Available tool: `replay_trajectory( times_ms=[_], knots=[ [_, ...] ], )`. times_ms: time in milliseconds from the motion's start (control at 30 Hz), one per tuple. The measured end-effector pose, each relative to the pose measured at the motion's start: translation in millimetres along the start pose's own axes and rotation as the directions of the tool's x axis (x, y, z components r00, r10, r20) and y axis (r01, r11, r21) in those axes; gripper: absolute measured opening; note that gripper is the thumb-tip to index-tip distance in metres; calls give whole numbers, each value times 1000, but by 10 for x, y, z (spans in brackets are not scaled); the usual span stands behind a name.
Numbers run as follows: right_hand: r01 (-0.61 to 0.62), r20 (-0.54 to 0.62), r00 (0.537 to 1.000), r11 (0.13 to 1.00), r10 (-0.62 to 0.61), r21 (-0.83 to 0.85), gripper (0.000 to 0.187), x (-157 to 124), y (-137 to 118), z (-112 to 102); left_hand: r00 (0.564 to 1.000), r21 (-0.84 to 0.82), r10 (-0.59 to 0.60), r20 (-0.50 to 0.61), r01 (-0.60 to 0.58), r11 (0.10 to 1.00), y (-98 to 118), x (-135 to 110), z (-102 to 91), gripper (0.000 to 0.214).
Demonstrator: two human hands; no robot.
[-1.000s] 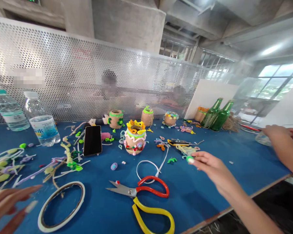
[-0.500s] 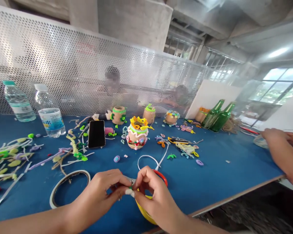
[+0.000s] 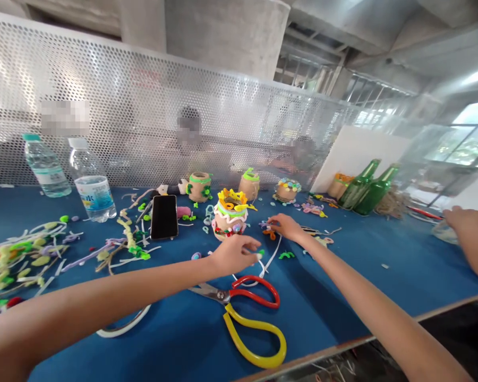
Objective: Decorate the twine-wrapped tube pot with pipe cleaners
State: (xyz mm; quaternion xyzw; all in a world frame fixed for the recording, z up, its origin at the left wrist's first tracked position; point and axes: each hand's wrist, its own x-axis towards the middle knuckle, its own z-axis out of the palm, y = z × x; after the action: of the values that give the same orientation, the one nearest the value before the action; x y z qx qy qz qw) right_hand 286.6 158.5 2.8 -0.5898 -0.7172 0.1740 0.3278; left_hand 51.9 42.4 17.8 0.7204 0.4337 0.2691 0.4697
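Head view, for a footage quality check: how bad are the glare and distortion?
In the head view, daylight washes out the window and glares across the perforated metal screen, whose top edge bows from wide-angle distortion; the forearms look stretched toward the frame edge, while the scissors stay fairly sharp.

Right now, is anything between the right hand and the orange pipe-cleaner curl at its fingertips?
Nothing visible is: the right hand sits directly beside the orange pipe-cleaner curl, with no object between them.
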Motion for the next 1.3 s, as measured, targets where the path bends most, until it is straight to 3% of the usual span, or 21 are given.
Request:
replay_trajectory(
  times_ms=[67,133,267,333,433,567,633,700,867,967,1133,1200,1300],
  knots=[
    [-10,-65,998,999,13,52,14,1,52,40,999,-40,-30,11,31,999,40,138,83,48],
    [-17,-143,989,991,37,135,12,-33,76,4,998,-78,-54,17,55,995,54,141,53,47],
    [-21,-229,967,926,115,376,30,-159,-1,-190,993,-98,-43,-111,32,995,43,-62,-272,33],
    [-13,-224,964,870,142,493,40,-280,-152,-236,981,5,97,-166,-97,995,71,-154,-455,28],
    [-7,-184,971,792,150,611,45,-574,-552,-135,922,212,332,-201,-289,933,188,-244,-586,23],
    [-50,-3,996,584,89,810,37,-1071,-1209,221,812,427,542,-218,-420,801,346,-391,-493,25],
    [-55,58,998,542,10,839,33,-1275,-1460,383,747,504,631,-208,-471,724,363,-507,-463,17],
    [-61,122,989,537,-79,841,31,-1417,-1624,492,718,529,665,-208,-489,694,334,-653,-511,12],
    [-173,368,891,550,-266,817,36,-1533,-1795,660,749,633,663,1,-514,579,155,-1080,-804,15],
    [-79,349,879,622,-325,779,37,-1491,-1821,800,757,757,648,85,-472,452,24,-1270,-882,25],
    [143,288,837,694,-465,705,38,-1368,-1781,976,777,872,625,72,-353,339,-165,-1329,-872,30],
    [143,289,837,696,-464,703,40,-1351,-1759,998,767,880,637,72,-350,322,-212,-1303,-863,30],
    [27,336,842,655,-422,755,43,-1375,-1735,1012,718,889,690,96,-373,264,-255,-1284,-835,29]
  ],
)
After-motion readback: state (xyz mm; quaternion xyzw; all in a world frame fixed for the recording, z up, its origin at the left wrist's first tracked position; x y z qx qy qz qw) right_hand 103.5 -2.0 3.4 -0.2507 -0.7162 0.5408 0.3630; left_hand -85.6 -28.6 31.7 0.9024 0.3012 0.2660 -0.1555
